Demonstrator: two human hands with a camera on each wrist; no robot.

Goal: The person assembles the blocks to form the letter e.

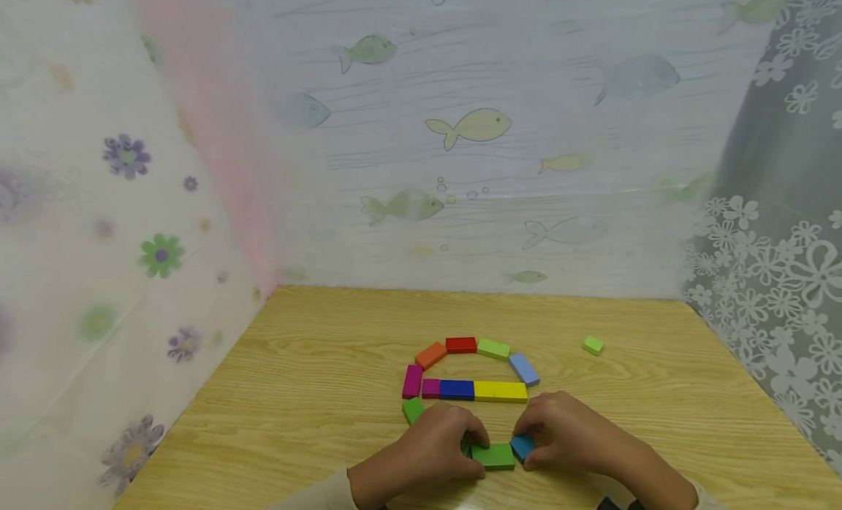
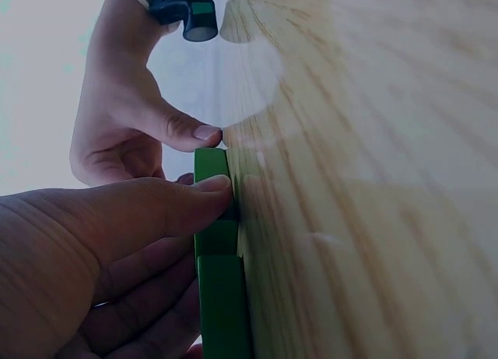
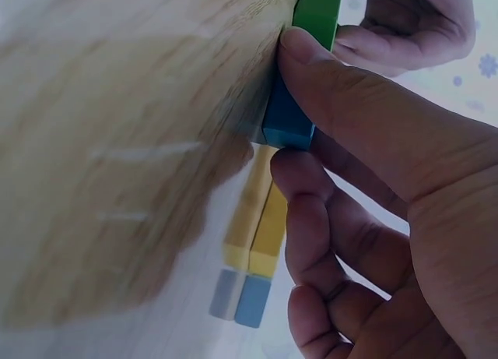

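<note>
My left hand (image 1: 437, 440) pinches a green block (image 1: 493, 457) at the near side of a ring of coloured blocks; its thumb lies along the block's side in the left wrist view. Just right of it, my right hand (image 1: 575, 433) pinches a blue block (image 1: 523, 447) between thumb and fingers. The blue block sits slanted, its end at the green block's right end. Another green block (image 1: 414, 409) curves up the ring's left side, partly behind my left hand. Further green is mostly covered by the left hand's fingers.
Beyond the hands, magenta (image 1: 412, 381), orange (image 1: 430, 356), red (image 1: 461, 345), light green (image 1: 493, 348) and light blue blocks (image 1: 524, 369) form an arc. A row with dark blue (image 1: 457, 390) and yellow (image 1: 500, 391) crosses inside. A small lime block (image 1: 593, 345) lies apart on the wooden table (image 1: 316, 349).
</note>
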